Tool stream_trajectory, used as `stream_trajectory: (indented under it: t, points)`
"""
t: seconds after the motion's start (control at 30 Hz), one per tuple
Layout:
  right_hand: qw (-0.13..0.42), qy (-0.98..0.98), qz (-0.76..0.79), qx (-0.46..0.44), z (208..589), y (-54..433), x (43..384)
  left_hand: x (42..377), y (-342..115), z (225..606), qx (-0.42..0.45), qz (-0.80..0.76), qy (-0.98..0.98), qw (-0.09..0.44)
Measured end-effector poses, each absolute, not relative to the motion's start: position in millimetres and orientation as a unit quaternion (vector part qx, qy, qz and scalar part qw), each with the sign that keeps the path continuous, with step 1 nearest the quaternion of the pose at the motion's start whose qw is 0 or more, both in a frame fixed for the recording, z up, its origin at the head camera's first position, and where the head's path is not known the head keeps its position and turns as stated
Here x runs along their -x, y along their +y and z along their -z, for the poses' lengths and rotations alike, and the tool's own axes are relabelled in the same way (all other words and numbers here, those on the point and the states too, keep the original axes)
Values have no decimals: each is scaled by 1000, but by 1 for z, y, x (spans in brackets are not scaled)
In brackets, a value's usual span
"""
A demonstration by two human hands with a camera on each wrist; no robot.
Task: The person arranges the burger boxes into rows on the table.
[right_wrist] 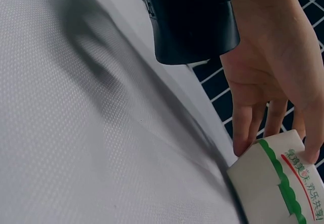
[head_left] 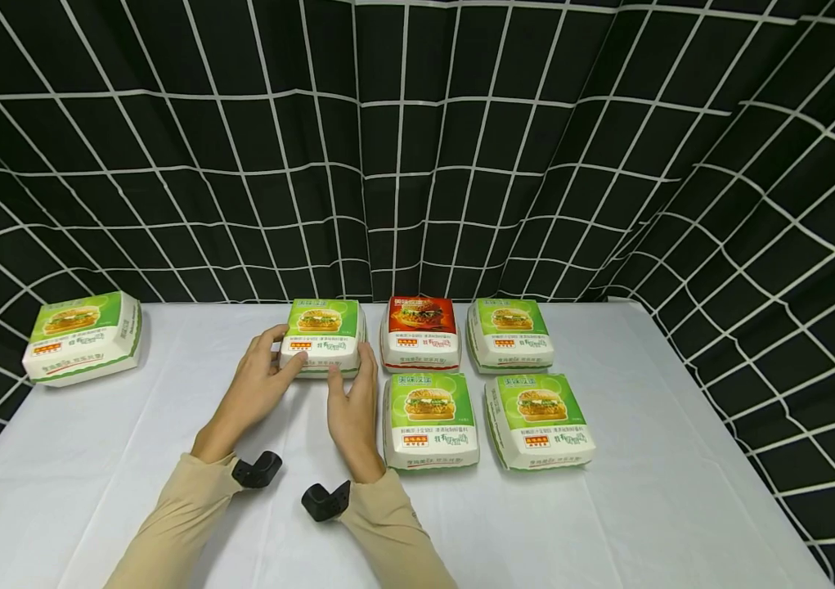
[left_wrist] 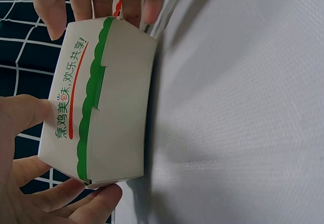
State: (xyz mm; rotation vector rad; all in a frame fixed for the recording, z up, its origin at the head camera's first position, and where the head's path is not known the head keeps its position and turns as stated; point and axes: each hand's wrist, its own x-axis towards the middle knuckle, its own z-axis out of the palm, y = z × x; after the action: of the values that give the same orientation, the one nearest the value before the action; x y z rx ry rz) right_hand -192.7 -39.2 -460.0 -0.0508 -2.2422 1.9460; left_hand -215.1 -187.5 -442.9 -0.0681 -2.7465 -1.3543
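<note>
A green-and-white burger box (head_left: 321,335) with a burger picture on its lid sits near the table's back edge, between both hands. My left hand (head_left: 253,388) holds its left side, the thumb lying on the sloped front panel and the fingers along the side. From the right, my right hand (head_left: 355,413) grips the same box, thumb at the front and fingers against the side wall. In the left wrist view the white front of the box (left_wrist: 119,102) with its green scalloped edge appears closed. The right wrist view catches only one end of the box (right_wrist: 268,178).
Right of the held box stands a red burger box (head_left: 420,335), with a green box (head_left: 511,334) beside it. Two more green boxes, one left (head_left: 432,421) and one right (head_left: 540,421), lie in front. Another green box (head_left: 82,337) is far left. A black gridded curtain (head_left: 402,147) hangs behind the white table (head_left: 653,491).
</note>
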Motion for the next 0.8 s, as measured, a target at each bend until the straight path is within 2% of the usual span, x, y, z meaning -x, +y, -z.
stream_trajectory:
  t: [0.8]
  points:
    - [90, -760, -644, 6, 459, -36, 194, 214, -186, 441, 19, 433, -901, 35]
